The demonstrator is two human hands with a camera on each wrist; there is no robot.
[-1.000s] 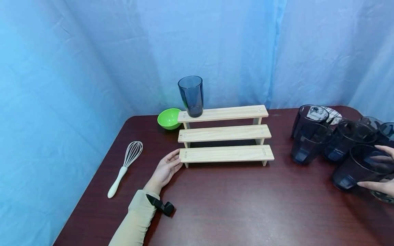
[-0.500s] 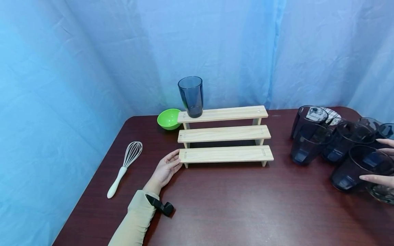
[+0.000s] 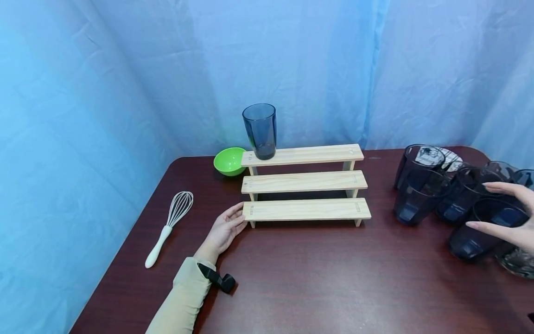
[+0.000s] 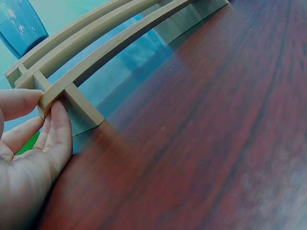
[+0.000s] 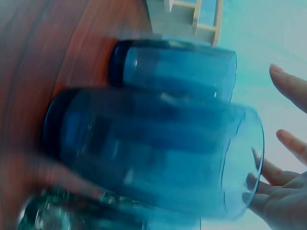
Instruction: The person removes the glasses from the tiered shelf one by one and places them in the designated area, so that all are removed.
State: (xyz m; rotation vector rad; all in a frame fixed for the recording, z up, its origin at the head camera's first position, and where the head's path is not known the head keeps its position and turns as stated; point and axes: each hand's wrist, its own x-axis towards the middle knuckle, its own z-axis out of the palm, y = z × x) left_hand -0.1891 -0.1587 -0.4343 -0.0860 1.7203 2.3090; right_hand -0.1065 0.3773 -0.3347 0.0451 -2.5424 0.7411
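Note:
In the head view my left hand (image 3: 223, 233) holds the left end of the lowest step of a three-step wooden rack (image 3: 306, 209). Its thumb lies on the step and its fingers are under it, as the left wrist view shows. My right hand (image 3: 511, 213), partly cut off at the right edge, hovers with thumb and fingers spread over the rim of a dark blue drinking glass (image 3: 467, 243). From the right wrist, the fingers (image 5: 290, 88) appear apart around the rim of that upright glass (image 5: 144, 148). Another blue glass (image 3: 260, 132) stands on the rack's top step, at its left.
Several more blue glasses (image 3: 417, 202) crowd the table's right side, with a patterned white thing (image 3: 452, 158) behind. A clear patterned glass piece (image 3: 517, 264) sits near the right edge. At left are a green bowl (image 3: 229, 162) and a white-handled whisk (image 3: 160, 246).
My right hand has risen from beside the near blue glass to above its rim, with the fingers further into view. The left hand, rack and glasses stay as they were.

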